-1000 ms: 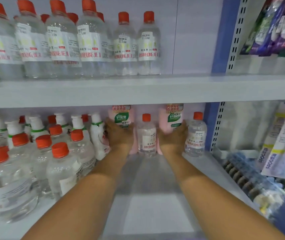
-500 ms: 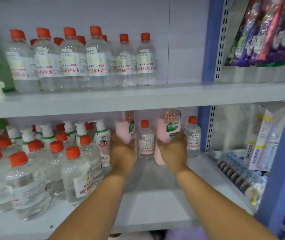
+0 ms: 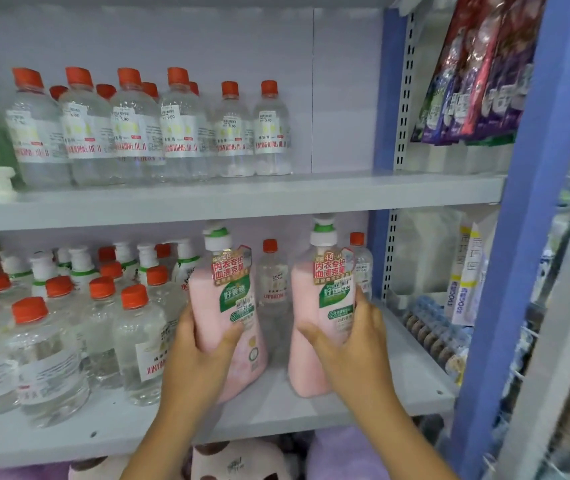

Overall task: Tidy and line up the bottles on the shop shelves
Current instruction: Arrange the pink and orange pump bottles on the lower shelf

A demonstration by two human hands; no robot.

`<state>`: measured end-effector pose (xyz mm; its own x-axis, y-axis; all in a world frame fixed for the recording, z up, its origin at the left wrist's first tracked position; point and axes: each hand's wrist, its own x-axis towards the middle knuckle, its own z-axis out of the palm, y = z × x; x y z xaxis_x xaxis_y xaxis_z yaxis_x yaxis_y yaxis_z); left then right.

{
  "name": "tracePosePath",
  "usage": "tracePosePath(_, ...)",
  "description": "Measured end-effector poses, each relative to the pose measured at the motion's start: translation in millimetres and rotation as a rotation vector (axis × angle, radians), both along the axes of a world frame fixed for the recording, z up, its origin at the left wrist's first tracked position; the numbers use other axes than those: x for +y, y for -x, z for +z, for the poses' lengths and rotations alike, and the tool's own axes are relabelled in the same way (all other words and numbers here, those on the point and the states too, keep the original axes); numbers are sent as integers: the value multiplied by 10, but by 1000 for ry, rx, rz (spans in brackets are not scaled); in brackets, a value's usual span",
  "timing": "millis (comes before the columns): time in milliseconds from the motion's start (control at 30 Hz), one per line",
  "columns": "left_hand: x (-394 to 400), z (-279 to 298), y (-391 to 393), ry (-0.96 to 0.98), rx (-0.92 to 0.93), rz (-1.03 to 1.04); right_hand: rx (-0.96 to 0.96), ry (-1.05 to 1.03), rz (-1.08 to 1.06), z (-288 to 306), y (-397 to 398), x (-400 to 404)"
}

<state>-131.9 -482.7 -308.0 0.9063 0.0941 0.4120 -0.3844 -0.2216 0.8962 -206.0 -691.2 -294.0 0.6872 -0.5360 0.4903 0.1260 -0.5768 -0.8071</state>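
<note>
**Two pink bottles drawn to the shelf front**

We see the left hand (image 3: 196, 355) wrapped around one pink bottle (image 3: 225, 317) and the right hand (image 3: 352, 344) wrapped around the other pink bottle (image 3: 314, 317), fingers curled on each. Both stand on the lower shelf (image 3: 276, 410), near its front edge, with bare shelf between them and to the right toward the blue upright (image 3: 377, 258). Clear bottles with red caps (image 3: 138, 341) crowd the left side. Half a second ago the pink bottles sat farther back, flanking the small clear bottle (image 3: 272, 289); now they are well forward of it.
</note>
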Motion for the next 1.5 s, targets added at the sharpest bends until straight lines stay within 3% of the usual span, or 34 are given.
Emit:
tracePosePath(100, 38, -20, 100, 12, 43, -12, 20, -202, 247, 51, 123, -203)
tracePosePath(200, -17, 38, 173, 0, 71, -5, 156, -447, 575, 139, 127, -323)
tracePosePath(333, 122, 150, 463, 6, 65, 0, 142, -534, 604, 168, 178, -237)
tracePosePath(533, 968, 86, 1259, 96, 84, 62, 95, -558, 646, 104, 445, 309)
tracePosePath(700, 1992, 99, 1711, 78, 80, 196, 152, -390, 803, 263, 641, 1264)
tracePosePath(1100, 5240, 25, 2738, 42, 62, 412, 210, -467, 969, 174, 871, 4732)
tracePosePath(1300, 6217, 0, 2918, 92, 79, 453, 247, -427, 1047, 180, 816, 5925)
tracePosePath(1500, 6906, -103, 2582, 118, 85, 510, 238, -445, 1087, 153, 460, 6732)
